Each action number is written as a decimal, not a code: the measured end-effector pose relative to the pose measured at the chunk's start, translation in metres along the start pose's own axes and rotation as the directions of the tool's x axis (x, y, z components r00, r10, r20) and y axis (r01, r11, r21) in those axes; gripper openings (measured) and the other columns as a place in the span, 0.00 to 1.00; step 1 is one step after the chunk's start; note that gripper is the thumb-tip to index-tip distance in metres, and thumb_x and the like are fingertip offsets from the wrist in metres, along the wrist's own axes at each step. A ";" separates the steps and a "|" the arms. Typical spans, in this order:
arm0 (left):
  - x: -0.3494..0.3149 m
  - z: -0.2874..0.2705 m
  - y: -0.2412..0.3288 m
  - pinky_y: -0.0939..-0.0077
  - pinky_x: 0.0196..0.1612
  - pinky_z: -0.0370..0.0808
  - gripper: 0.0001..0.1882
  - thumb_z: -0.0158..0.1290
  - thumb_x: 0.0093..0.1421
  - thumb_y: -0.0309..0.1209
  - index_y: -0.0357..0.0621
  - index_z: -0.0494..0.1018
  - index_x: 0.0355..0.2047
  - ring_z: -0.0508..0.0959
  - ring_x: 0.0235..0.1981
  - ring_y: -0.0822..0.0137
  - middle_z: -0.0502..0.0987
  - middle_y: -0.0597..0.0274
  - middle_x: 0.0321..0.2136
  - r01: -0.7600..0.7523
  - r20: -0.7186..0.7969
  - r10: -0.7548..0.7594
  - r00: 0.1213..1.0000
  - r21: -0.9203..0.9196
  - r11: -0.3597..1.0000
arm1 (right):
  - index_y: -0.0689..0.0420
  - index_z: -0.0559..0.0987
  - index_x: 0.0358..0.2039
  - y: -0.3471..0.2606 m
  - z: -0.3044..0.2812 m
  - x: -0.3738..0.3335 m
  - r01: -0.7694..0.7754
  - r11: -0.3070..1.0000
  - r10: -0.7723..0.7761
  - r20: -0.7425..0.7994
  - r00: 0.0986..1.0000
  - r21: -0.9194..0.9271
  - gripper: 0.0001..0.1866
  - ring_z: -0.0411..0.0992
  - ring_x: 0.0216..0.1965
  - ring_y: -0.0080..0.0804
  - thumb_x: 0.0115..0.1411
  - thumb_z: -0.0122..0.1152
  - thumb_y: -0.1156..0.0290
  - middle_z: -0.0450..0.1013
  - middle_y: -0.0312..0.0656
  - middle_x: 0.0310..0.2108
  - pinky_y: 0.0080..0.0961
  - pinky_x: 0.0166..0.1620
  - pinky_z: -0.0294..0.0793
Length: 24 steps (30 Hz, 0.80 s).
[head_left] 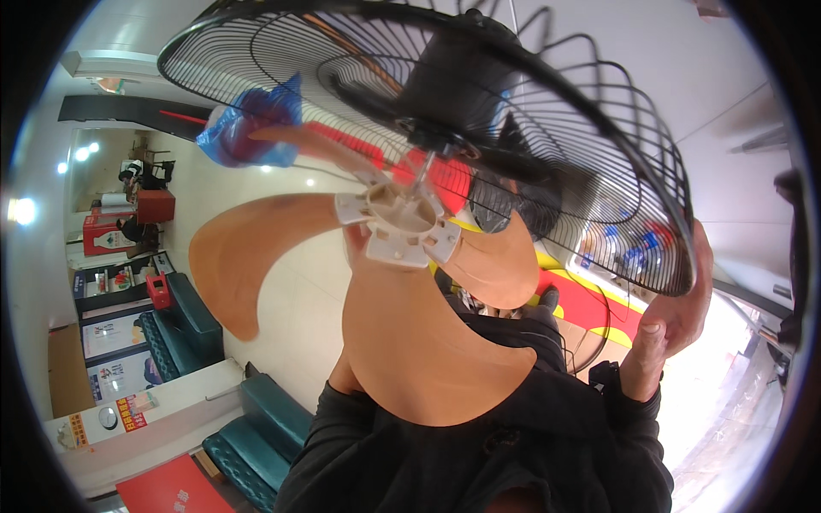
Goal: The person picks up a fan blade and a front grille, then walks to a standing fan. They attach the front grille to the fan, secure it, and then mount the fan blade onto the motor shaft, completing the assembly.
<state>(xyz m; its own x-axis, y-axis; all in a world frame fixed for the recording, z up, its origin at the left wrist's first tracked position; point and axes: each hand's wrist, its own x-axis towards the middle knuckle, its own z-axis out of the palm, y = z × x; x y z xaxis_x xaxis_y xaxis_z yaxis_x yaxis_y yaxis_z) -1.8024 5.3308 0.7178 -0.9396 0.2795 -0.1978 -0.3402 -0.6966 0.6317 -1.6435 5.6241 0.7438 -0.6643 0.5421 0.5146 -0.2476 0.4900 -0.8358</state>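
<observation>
An orange fan blade [419, 350] assembly with a pale plastic hub [398, 218] fills the middle, in front of the black fan motor [457, 81] and its thin metal shaft [422, 173]. My left hand [356, 248] is behind the hub, mostly hidden by the blades; a bit of it shows at the hub's left edge, holding the assembly. The black wire fan guard [590, 103] spreads above, tilted. My right hand [684, 308] grips the guard's lower right rim, its fingers behind it and the thumb apart. Crumpled blue plastic [256, 128] lies by the upper left blade.
Below left stand dark green padded seats [261, 432] and a red panel [175, 487]. On the right, a red and yellow box [590, 308] and a black cable [609, 321] lie close to my legs. Pale floor tiles [295, 282] show beyond the blades.
</observation>
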 end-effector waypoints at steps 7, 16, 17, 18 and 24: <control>-0.015 0.007 0.001 0.69 0.46 0.76 0.22 0.44 0.65 0.36 0.38 0.61 0.56 0.73 0.49 0.61 0.70 0.54 0.50 -0.043 -0.029 0.048 0.998 0.147 0.988 | 0.72 0.66 0.55 -0.007 0.005 0.000 0.017 1.000 -0.017 -0.024 1.000 -0.018 0.49 0.63 0.56 0.54 0.52 0.59 0.35 0.64 0.62 0.53 0.46 0.57 0.63; -0.032 0.004 0.012 0.69 0.45 0.76 0.25 0.43 0.66 0.40 0.37 0.59 0.57 0.75 0.45 0.63 0.70 0.55 0.49 -0.235 0.262 0.069 0.963 0.682 0.693 | 0.77 0.59 0.57 -0.013 0.005 -0.006 0.008 0.998 -0.008 0.013 1.000 0.056 0.52 0.61 0.59 0.56 0.49 0.64 0.41 0.62 0.65 0.55 0.49 0.61 0.57; -0.033 0.004 0.013 0.70 0.44 0.76 0.25 0.43 0.66 0.41 0.37 0.59 0.57 0.75 0.45 0.63 0.70 0.54 0.49 -0.124 0.193 0.021 0.981 0.545 0.829 | 0.76 0.61 0.56 -0.013 0.007 -0.008 0.017 0.999 -0.016 -0.028 0.999 0.041 0.52 0.63 0.57 0.55 0.49 0.64 0.40 0.64 0.62 0.53 0.47 0.59 0.61; -0.032 0.004 0.014 0.70 0.44 0.76 0.25 0.43 0.66 0.42 0.37 0.59 0.57 0.75 0.45 0.63 0.70 0.54 0.49 0.009 0.165 -0.067 0.984 0.329 0.944 | 0.75 0.64 0.55 -0.014 0.009 -0.009 0.037 0.999 -0.036 -0.048 0.998 0.019 0.51 0.65 0.55 0.53 0.49 0.63 0.38 0.66 0.60 0.52 0.45 0.57 0.64; -0.031 -0.003 0.020 0.70 0.45 0.76 0.26 0.40 0.67 0.45 0.37 0.59 0.57 0.74 0.46 0.63 0.69 0.54 0.50 0.040 0.153 -0.115 0.982 0.422 0.906 | 0.75 0.64 0.55 -0.019 0.012 -0.013 0.044 0.999 -0.043 -0.077 0.996 0.006 0.49 0.66 0.54 0.54 0.52 0.62 0.40 0.66 0.61 0.52 0.45 0.57 0.64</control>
<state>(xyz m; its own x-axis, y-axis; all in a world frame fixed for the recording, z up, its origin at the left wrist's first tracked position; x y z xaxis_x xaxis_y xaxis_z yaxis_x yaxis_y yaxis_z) -1.7800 5.3061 0.7347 -0.8772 0.4555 -0.1520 -0.3296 -0.3410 0.8804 -1.6387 5.5996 0.7509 -0.5970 0.5712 0.5634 -0.2809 0.5090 -0.8137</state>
